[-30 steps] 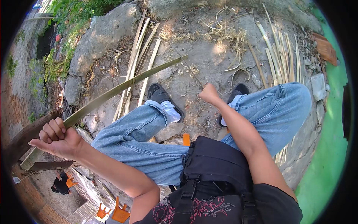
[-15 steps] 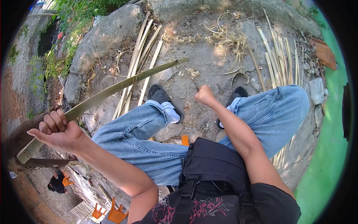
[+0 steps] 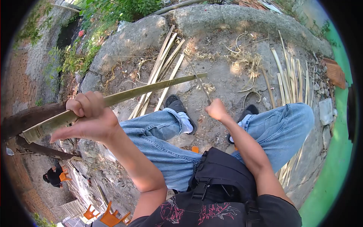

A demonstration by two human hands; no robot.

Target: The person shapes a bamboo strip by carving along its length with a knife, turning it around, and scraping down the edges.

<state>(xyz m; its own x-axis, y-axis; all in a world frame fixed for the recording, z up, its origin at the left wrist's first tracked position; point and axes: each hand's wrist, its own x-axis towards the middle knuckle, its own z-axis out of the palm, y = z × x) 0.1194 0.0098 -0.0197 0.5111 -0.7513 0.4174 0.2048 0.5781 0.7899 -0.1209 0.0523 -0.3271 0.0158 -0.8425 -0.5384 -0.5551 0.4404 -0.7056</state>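
Note:
My left hand [image 3: 92, 117] is closed around a long, flat bamboo strip [image 3: 151, 87], fingers over its upper edge and thumb stretched out below. The strip slants across the view from the lower left to a far tip above my feet. In my right hand [image 3: 217, 109] is a thin-bladed knife [image 3: 199, 80], its handle hidden in the fist. Near the strip's far tip, the blade crosses the bamboo; whether it cuts into it I cannot tell.
Split bamboo pieces [image 3: 162, 62] lie beyond my left foot, and more slats [image 3: 289, 77] lie at the right. Curly shavings [image 3: 245, 60] litter the ground before a concrete kerb [image 3: 245, 17]. A dark log [image 3: 34, 118] is at left. Orange stools [image 3: 110, 216] and a person [image 3: 53, 176] are behind.
My left hand has come up and right, sitting farther from the strip's near end, which has risen. The right hand and knife keep nearly the same place over the ground; the view has shifted.

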